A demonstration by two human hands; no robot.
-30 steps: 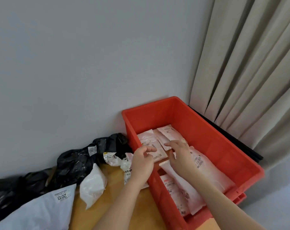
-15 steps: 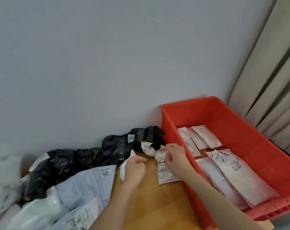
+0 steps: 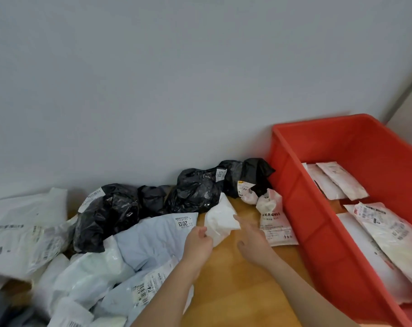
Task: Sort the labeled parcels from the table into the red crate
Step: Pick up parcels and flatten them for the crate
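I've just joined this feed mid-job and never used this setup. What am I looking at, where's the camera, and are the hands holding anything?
There is no machine here: a person works with bare hands, filmed by one wide camera on their head, looking down. The left hand pinches the edge of a small white parcel on the wooden table. The right hand reaches toward it with straight fingers, holding nothing. Black bags and a pale blue parcel lie to the left. The red crate on the right already holds several parcels.
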